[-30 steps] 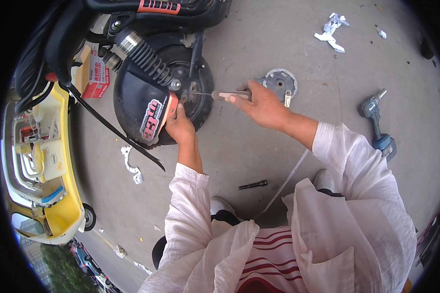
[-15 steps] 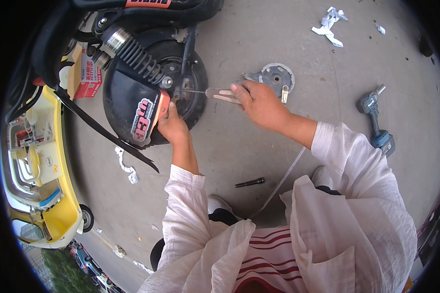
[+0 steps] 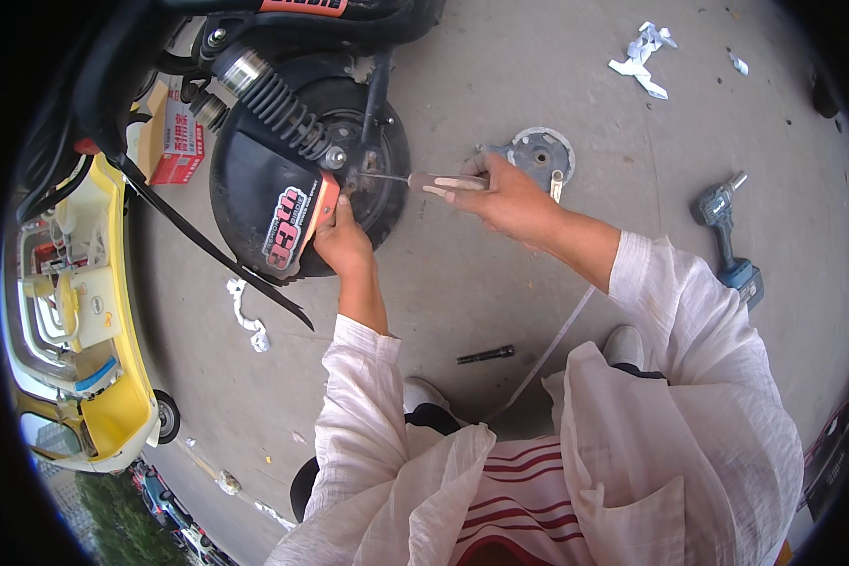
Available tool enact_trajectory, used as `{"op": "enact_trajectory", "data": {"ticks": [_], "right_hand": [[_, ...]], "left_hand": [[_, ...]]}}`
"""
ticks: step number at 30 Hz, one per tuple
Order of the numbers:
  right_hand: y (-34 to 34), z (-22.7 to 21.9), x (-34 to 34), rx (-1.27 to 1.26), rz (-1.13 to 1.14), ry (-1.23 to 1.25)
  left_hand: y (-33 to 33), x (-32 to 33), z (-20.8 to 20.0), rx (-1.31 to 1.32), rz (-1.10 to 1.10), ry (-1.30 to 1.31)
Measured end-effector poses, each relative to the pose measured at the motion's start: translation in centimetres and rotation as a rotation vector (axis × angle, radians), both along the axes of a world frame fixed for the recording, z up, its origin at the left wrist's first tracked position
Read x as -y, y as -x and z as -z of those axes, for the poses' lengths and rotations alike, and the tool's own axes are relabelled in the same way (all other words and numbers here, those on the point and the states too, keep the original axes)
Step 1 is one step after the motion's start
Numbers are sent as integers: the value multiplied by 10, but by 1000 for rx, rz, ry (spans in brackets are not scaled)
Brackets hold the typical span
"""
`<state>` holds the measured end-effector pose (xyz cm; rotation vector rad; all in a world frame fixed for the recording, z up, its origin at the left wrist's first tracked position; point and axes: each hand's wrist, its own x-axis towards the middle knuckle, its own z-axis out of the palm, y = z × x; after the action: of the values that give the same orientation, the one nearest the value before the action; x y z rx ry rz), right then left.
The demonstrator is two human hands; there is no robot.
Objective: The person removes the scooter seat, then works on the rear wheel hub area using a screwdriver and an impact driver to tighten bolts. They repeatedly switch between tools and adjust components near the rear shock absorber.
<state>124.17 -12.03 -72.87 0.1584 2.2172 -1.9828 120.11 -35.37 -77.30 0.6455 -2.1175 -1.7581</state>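
Observation:
Low on the rear wheel (image 3: 398, 141) of a black scooter, my left hand (image 3: 345, 243) grips the orange-red edge of the black fender (image 3: 250, 174), thumb on its outer face. My right hand (image 3: 519, 206) is closed round the worn handle of a screwdriver (image 3: 434, 183). Its thin shaft points left into the wheel's hub area (image 3: 363, 174), just below the spring shock absorber (image 3: 288, 113); exactly what the tip touches is too small to tell. Behind my right hand, a round metal brake plate (image 3: 543, 146) with a lever lies on the ground.
A cordless impact wrench (image 3: 723, 231) lies at the right. Between my feet and the wheel is a dark metal rod (image 3: 486, 355). White crumpled paper (image 3: 643, 58) lies far right, more (image 3: 248, 316) near the fender. A red-and-white carton (image 3: 177, 137) and a yellow vehicle (image 3: 127, 406) stand left.
The whole view has shifted slightly, so the scooter sits a little further right. My right hand has turned on the screwdriver handle, its thumb less in sight. My left hand keeps its hold.

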Motion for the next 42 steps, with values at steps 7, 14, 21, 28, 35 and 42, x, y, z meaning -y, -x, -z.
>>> {"op": "enact_trajectory", "data": {"ticks": [7,14,21,28,35,42], "right_hand": [[12,-8,-7,347,-69,84],[0,-3,3,-111,-204,-291],[7,-5,-7,220,-219,-16],[-15,-12,-36,112,-241,-225],[-36,-10,-57,61,-277,-168],[-45,-10,-56,-23,-280,-214]], "left_hand": [[1,-3,6,-65,-1,-35],[-5,-1,-2,-6,-16,36],[-7,1,-5,51,47,-153],[-21,14,4,357,39,-987],[-26,-1,-10,219,320,-1040],[-31,0,-3,121,317,-1168]]}}
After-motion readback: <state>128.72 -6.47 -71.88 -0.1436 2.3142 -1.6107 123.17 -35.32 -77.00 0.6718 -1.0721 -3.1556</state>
